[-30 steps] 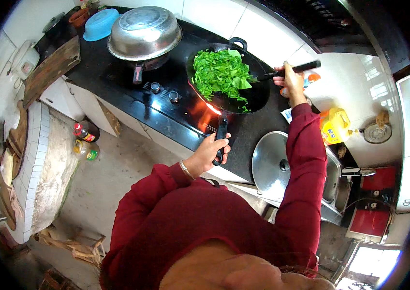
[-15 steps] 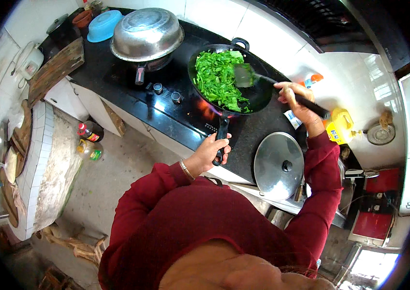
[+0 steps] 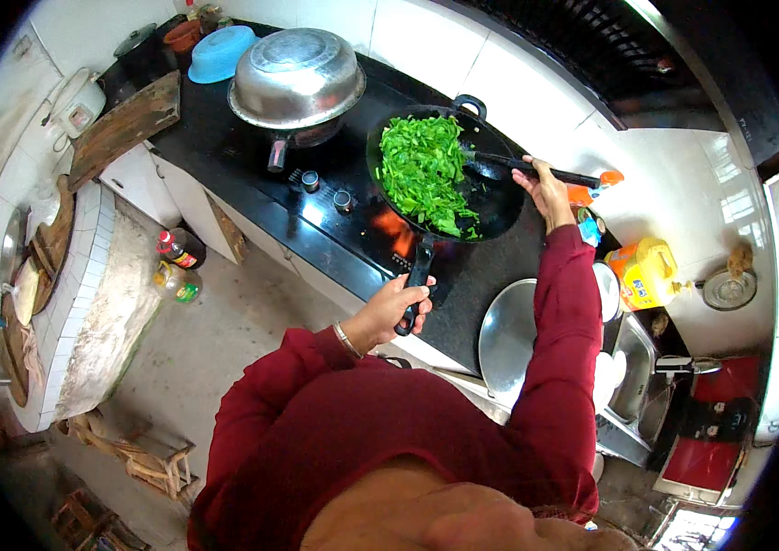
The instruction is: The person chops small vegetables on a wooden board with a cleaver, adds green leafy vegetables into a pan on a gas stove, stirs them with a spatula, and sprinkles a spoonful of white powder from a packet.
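A black wok (image 3: 502, 204) sits over an orange flame (image 3: 393, 231) on the stove's right burner. Chopped leafy greens (image 3: 421, 171) are heaped in its left half. My left hand (image 3: 391, 310) is closed around the wok's long black handle (image 3: 421, 263), on the near side. Over the wok's right rim, my right hand (image 3: 547, 193) grips a spatula (image 3: 581, 174) by its black handle. The spatula lies nearly level, pointing left, its blade mostly hidden at the right edge of the greens.
Under my right forearm, a round lid (image 3: 505, 332) is partly covered. A yellow jug (image 3: 647, 274) and a sink (image 3: 634, 369) are at the right. An upturned metal basin (image 3: 296, 81) covers the left burner; a blue basin (image 3: 221, 55) stands beyond it. Bottles (image 3: 178, 253) stand on the floor.
My right hand has moved up and slightly left; the spatula has tipped flatter, its blade now beside the greens. The whole view has shifted a little. My left hand keeps its hold.
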`<action>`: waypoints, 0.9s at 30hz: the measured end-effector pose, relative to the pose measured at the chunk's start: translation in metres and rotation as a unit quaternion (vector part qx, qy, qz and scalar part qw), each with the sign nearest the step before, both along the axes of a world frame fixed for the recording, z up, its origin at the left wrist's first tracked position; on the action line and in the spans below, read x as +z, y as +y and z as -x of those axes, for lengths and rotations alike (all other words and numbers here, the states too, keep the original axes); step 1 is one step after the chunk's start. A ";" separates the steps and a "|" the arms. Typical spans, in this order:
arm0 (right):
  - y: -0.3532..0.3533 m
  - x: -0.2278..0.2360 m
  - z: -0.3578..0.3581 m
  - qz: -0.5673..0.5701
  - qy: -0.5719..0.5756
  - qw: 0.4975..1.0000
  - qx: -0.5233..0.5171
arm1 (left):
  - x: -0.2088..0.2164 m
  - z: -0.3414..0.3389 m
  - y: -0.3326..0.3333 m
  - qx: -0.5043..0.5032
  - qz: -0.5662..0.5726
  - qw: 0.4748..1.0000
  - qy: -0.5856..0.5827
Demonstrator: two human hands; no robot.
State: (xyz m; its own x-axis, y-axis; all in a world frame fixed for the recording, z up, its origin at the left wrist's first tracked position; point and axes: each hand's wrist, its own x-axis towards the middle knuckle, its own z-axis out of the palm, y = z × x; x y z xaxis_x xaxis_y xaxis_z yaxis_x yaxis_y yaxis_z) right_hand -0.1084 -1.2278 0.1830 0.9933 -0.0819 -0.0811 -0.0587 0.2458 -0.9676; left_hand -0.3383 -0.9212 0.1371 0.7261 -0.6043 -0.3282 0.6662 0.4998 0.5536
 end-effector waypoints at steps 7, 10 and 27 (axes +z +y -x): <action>0.005 0.069 0.085 0.330 -0.302 0.876 0.182 | -0.001 0.001 0.001 0.009 0.005 1.000 0.010; 0.013 0.088 0.109 0.373 -0.349 0.842 0.174 | 0.005 0.001 -0.001 0.018 0.004 0.999 0.027; 0.018 0.016 -0.029 -0.018 -0.026 0.996 0.083 | 0.005 0.002 -0.002 0.013 0.006 1.000 0.009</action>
